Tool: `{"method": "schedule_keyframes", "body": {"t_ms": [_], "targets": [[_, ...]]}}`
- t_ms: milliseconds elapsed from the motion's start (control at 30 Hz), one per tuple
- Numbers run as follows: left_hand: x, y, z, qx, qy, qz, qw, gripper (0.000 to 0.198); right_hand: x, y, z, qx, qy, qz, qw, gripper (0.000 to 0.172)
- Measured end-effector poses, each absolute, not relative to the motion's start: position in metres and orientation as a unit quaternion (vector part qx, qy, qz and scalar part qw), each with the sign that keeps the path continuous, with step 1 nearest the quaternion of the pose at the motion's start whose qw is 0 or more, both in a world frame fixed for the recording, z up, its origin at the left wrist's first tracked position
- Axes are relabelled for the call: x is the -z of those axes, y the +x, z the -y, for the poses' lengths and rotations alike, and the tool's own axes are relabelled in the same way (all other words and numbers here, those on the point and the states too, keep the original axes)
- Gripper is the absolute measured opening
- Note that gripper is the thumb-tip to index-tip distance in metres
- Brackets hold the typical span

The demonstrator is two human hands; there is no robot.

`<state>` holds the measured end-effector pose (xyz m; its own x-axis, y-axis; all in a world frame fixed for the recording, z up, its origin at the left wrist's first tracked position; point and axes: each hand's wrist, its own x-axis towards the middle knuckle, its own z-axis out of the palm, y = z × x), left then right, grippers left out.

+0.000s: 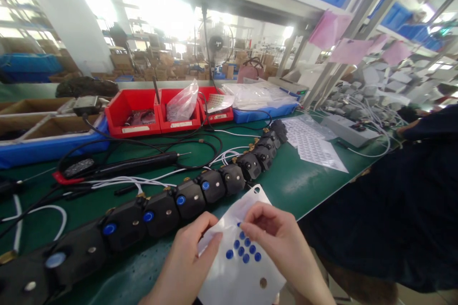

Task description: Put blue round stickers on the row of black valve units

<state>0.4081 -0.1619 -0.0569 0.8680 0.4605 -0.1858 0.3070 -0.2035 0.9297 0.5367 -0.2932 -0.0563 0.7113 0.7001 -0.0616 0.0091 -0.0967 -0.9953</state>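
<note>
A white sheet (229, 281) carrying several round blue stickers (241, 251) is held over the table's front edge. My left hand (195, 252) pinches its left edge between thumb and fingers. At the top of the sticker cluster, my right hand (274, 238) has thumb and forefinger closed on one blue sticker (239, 224); whether it is off the sheet I cannot tell. Beyond the hands runs a row of black boxy units (162, 209). Several on the left bear a blue dot on the front, while those farther right show none.
Red bins (134, 114) and a blue tray (265, 113) line the back. A black screwdriver-like tool (139, 164) and cables lie behind the row. Printed sheets (318, 147) rest at right, near a person in dark clothing (390, 205).
</note>
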Motion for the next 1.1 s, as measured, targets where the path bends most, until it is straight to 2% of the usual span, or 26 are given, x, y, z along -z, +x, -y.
{"method": "schedule_keyframes", "body": {"t_ms": [33,133,267,467,1100], "targets": [[0.058,0.41,0.163,-0.068,0.784,-0.246,0.565,0.036,0.053,0.541,0.289,-0.25,-0.674,0.246,0.65,0.026],[0.06,0.418,0.166,-0.067,0.806,-0.242,0.536,0.067,0.046,0.553,0.268,-0.17,-0.658,0.217,0.701,0.03],[0.06,0.43,0.169,-0.061,0.807,-0.233,0.539,0.081,0.05,0.564,0.239,-0.135,-0.675,0.224,0.689,0.031],[0.063,0.435,0.166,-0.052,0.787,-0.225,0.572,0.083,0.059,0.564,0.228,-0.123,-0.688,0.23,0.677,0.03],[0.066,0.437,0.164,-0.063,0.79,-0.219,0.569,0.084,0.061,0.563,0.226,-0.092,-0.723,0.243,0.64,0.03]]}}
